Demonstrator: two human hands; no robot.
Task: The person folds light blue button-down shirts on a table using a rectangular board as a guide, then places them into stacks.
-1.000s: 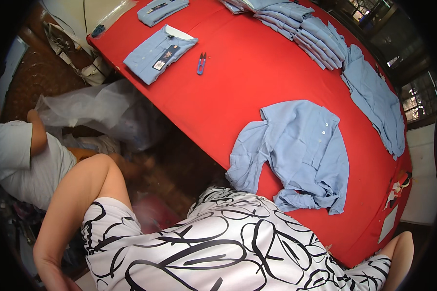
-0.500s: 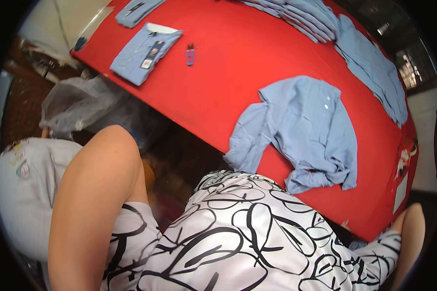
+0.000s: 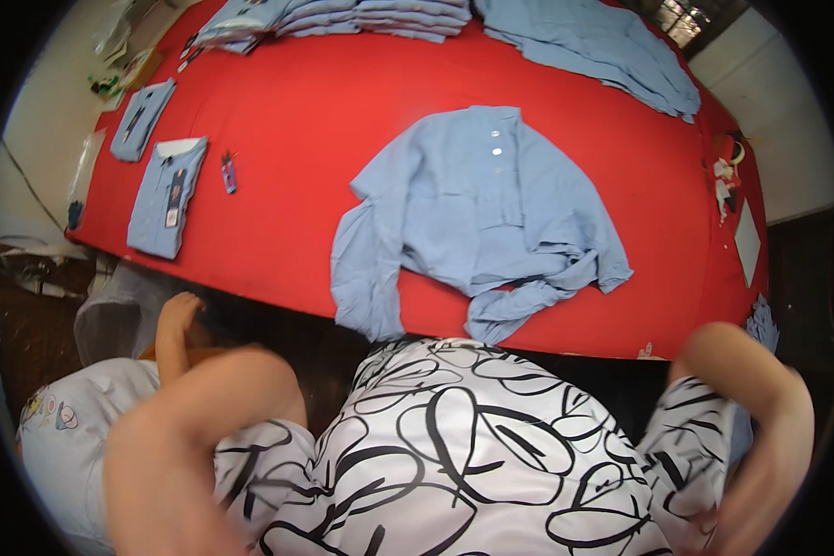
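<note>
Neither of my hands is in view; only my bent left arm (image 3: 195, 417) and right arm (image 3: 760, 408) show, with the lower parts running out at the bottom edge. Nothing they hold can be seen. Before me on the red table lies a light blue long-sleeved shirt (image 3: 463, 208), spread loosely with its buttoned placket up and its sleeves crumpled toward the near edge. To its left are small blue-handled thread snips (image 3: 229, 174) and a folded blue shirt (image 3: 165, 206) with a dark tag.
Stacks of folded blue shirts (image 3: 412, 20) line the far edge, with more blue cloth (image 3: 593, 60) at the far right. Close on my left is a co-worker in a grey-white top (image 3: 93, 454), one hand (image 3: 183, 310) near a clear plastic bag (image 3: 116, 320). A white card (image 3: 747, 243) lies at right.
My view has swung right, so the table and shirts sit further left. More of my right arm shows, and my left arm is bent lower. The co-worker's hand has come into sight.
</note>
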